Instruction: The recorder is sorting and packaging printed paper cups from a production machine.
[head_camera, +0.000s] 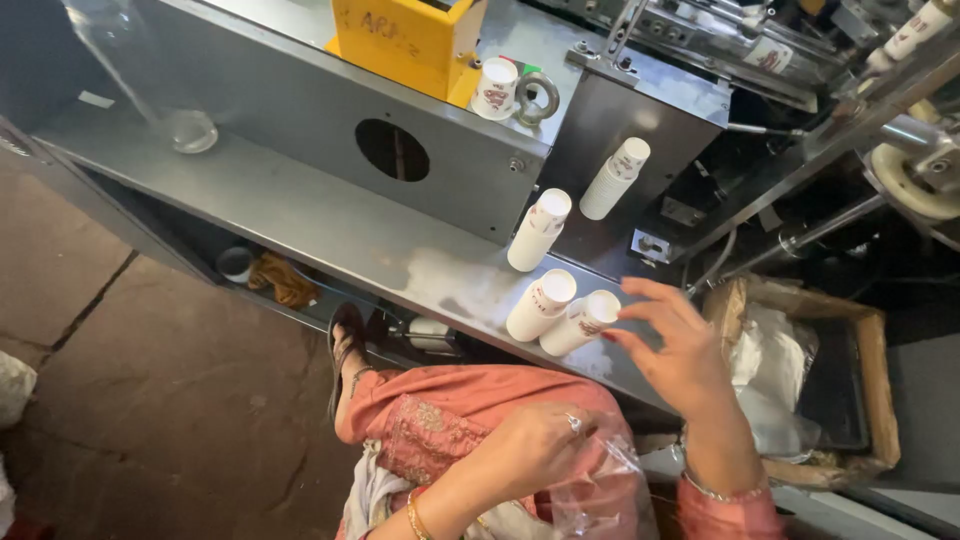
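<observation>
1. Four stacks of white paper cups with red print sit on the grey metal ledge (330, 225) of the machine: two low ones side by side, the nearest stack (581, 322) and its neighbour (541, 305), then a third stack (539, 230) further up and a fourth stack (615, 178) beside the steel panel.
2. The right hand (680, 350) hovers just beside the nearest stack, fingers spread and curled, thumb and forefinger apart; it grips nothing, and whether a fingertip touches the cup rim I cannot tell.
3. The left hand (535, 445) is low over the lap, closed loosely on a clear plastic bag (600, 495); a ring shows on one finger.
4. A single cup (496, 88) stands mouth-down on the machine top next to a yellow box (405, 40) and a metal ring (538, 97).
5. A wooden crate (870, 390) holding crumpled plastic sits to the right, below the ledge.
6. Risks, as I judge them: the stacks lean and lie close to the ledge's front edge, so a sideways brush from the open fingers could roll one off onto the stone floor (160, 400). The two near stacks touch, so pulling one may drag the other. The thin bag, pinched one-handed, could slip or fold shut.
</observation>
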